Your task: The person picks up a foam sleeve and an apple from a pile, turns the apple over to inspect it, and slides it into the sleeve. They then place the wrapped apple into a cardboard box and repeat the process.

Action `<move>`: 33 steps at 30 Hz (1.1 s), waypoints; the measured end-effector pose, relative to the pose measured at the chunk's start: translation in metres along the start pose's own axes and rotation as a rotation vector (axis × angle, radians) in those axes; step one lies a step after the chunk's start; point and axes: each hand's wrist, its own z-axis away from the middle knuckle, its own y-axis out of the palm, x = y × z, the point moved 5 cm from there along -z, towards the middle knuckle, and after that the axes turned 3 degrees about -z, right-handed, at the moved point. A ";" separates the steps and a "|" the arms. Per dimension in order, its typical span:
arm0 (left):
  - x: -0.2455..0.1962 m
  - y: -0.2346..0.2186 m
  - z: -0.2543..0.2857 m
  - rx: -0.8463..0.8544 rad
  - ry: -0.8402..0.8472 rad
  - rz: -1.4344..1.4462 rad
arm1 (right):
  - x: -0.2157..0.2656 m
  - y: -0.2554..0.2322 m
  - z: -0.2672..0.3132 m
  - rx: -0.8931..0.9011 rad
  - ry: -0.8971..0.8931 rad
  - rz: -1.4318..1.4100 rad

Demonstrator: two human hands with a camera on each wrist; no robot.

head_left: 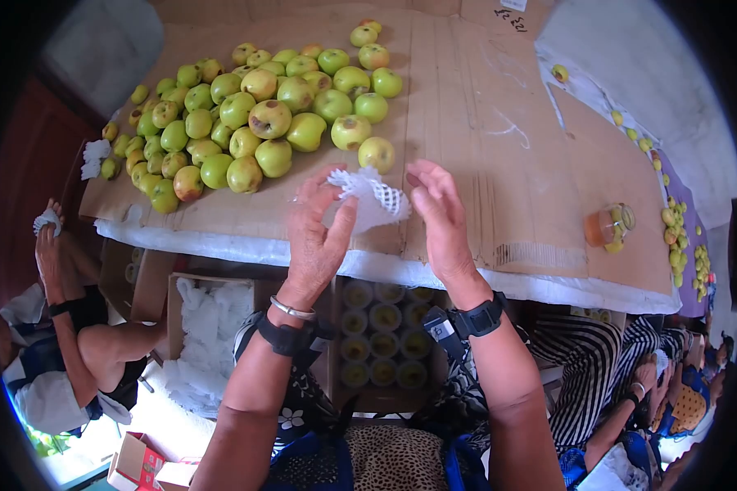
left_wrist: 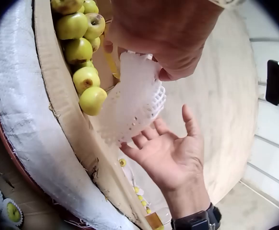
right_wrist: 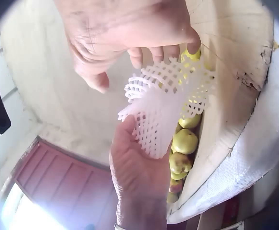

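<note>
A white foam fruit net (head_left: 373, 200) hangs between my two hands over the front of the cardboard-covered table. My left hand (head_left: 315, 233) pinches it at one end between thumb and fingers; the left wrist view shows the net (left_wrist: 137, 91) hanging below that hand. My right hand (head_left: 442, 225) is beside the other end, fingers spread and palm turned toward the net (left_wrist: 173, 153). Just beyond the net lies a yellow-green apple (head_left: 377, 154), at the near corner of a large heap of apples (head_left: 237, 110), some with brown patches.
A glass jar of amber liquid (head_left: 604, 227) stands at the table's right. Below the edge are a box of netted fruit (head_left: 385, 319) and a box of white foam nets (head_left: 213, 315). People sit at both sides; one hand (head_left: 49, 245) at left holds a net.
</note>
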 end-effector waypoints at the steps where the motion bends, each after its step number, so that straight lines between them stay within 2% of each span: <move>1: 0.002 0.003 0.001 0.035 0.006 0.005 | 0.005 0.006 0.002 0.084 -0.069 0.122; 2: 0.002 0.006 0.003 0.071 0.011 0.012 | 0.008 0.011 0.004 0.167 -0.138 0.245; 5: -0.008 0.009 0.002 0.213 0.045 0.001 | -0.009 0.004 0.004 0.209 0.044 0.337; 9: -0.021 0.010 0.003 0.258 0.226 -0.115 | -0.004 0.010 0.009 0.295 0.060 0.466; 12: -0.028 0.011 0.005 0.305 0.335 -0.162 | -0.019 0.006 0.007 0.287 0.043 0.505; 14: -0.029 0.008 0.006 0.346 0.381 -0.188 | -0.034 0.004 0.007 0.200 0.243 0.090; 17: -0.027 0.001 0.007 0.177 0.434 -0.076 | -0.044 -0.002 0.004 -0.021 0.478 -0.467; 18: -0.023 -0.002 0.005 0.134 0.275 -0.014 | -0.043 -0.001 0.002 -0.019 0.563 -0.551; 20: -0.015 -0.005 0.006 0.041 -0.040 0.106 | -0.030 0.001 0.005 -0.056 0.522 -0.652; 21: -0.010 -0.006 0.006 -0.019 -0.135 0.245 | -0.024 0.005 0.006 -0.069 0.504 -0.704; 23: 0.007 -0.004 0.007 -0.135 -0.325 0.525 | -0.023 0.000 0.002 -0.006 0.368 -0.608; 24: 0.013 -0.004 0.006 -0.102 -0.329 0.493 | -0.023 -0.004 0.002 0.019 0.297 -0.558; 27: 0.016 -0.003 0.007 -0.141 -0.312 0.506 | -0.030 -0.007 0.001 0.052 0.301 -0.513; 30: 0.023 -0.004 0.004 -0.094 -0.427 0.543 | -0.010 -0.014 -0.003 -0.182 0.081 -0.113; 32: 0.026 -0.003 0.005 0.003 -0.402 0.404 | 0.030 0.009 0.003 0.097 -0.339 0.425; 33: 0.027 -0.001 0.007 0.051 -0.391 0.337 | 0.030 0.016 0.008 0.200 -0.397 0.616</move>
